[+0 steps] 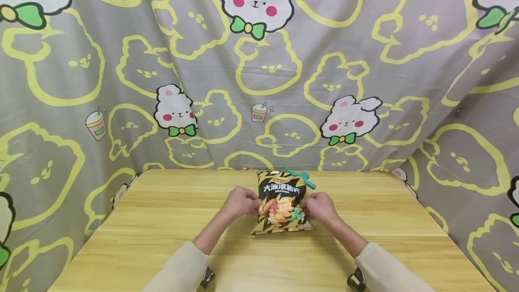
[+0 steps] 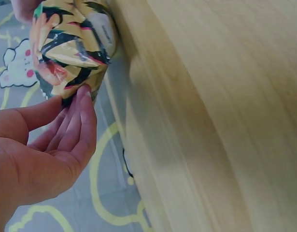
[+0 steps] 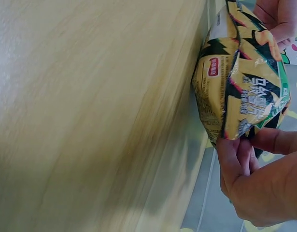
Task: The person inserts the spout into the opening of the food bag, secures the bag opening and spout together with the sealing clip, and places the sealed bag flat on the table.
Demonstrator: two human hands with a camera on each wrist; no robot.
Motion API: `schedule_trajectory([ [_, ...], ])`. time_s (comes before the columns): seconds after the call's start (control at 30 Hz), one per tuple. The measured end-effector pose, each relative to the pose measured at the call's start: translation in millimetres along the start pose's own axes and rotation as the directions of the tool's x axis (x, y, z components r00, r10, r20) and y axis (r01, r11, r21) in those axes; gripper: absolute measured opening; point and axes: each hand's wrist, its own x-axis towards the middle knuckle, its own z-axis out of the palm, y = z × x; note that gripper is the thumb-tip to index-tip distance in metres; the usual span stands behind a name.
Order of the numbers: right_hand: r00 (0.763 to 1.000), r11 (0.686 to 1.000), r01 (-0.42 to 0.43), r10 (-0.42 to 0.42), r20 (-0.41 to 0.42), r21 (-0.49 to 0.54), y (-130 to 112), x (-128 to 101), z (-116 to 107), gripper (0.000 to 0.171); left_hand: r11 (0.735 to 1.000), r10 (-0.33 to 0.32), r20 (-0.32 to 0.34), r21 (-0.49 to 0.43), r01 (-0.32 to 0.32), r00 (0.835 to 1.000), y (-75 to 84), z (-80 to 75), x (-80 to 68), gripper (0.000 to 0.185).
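Observation:
A black and yellow chip bag (image 1: pixel 281 204) with orange chips printed on it lies on the wooden table (image 1: pixel 162 224), top end away from me. My left hand (image 1: pixel 244 202) pinches its left edge, thumb and fingers meeting on the bag (image 2: pixel 71 53) in the left wrist view, where the left hand (image 2: pixel 71 104) fills the lower left. My right hand (image 1: pixel 319 207) pinches the right edge; in the right wrist view the right hand (image 3: pixel 241 145) grips the seam of the bag (image 3: pixel 245 82). A teal clip (image 1: pixel 301 177) lies just behind the bag's top right corner.
A grey cloth (image 1: pixel 284 80) printed with yellow outlines and white bunnies hangs behind and around the table. Bare wood spreads to both sides of the bag. Two dark wrist-mounted devices (image 1: pixel 356 280) show near the front edge.

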Motion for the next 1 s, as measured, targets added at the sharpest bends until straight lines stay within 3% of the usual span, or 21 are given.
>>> schedule_trajectory([
  [0.43,0.999,1.0,-0.021,0.022,0.036,-0.014,8.6,2.4,-4.0,0.011,1.0,-0.008,0.005,-0.027,0.008,1.0,-2.4,6.7,1.4,0.016],
  [0.8,0.992,0.993,0.069,-0.057,0.113,-0.1,2.9,-3.7,-18.0,0.017,1.0,-0.016,0.006,0.001,0.016,1.0,-4.4,0.8,1.4,0.018],
  [0.9,0.991,0.979,0.106,-0.088,0.104,-0.176,0.0,-3.8,-24.8,0.019,0.998,0.002,-0.035,0.067,0.0,0.999,-3.7,-5.2,1.2,0.019],
  [1.0,0.987,0.941,0.157,-0.139,0.082,-0.3,-3.8,-3.7,-33.2,0.025,0.973,0.053,-0.117,0.231,-0.025,0.992,-3.1,-13.1,1.4,0.02],
])
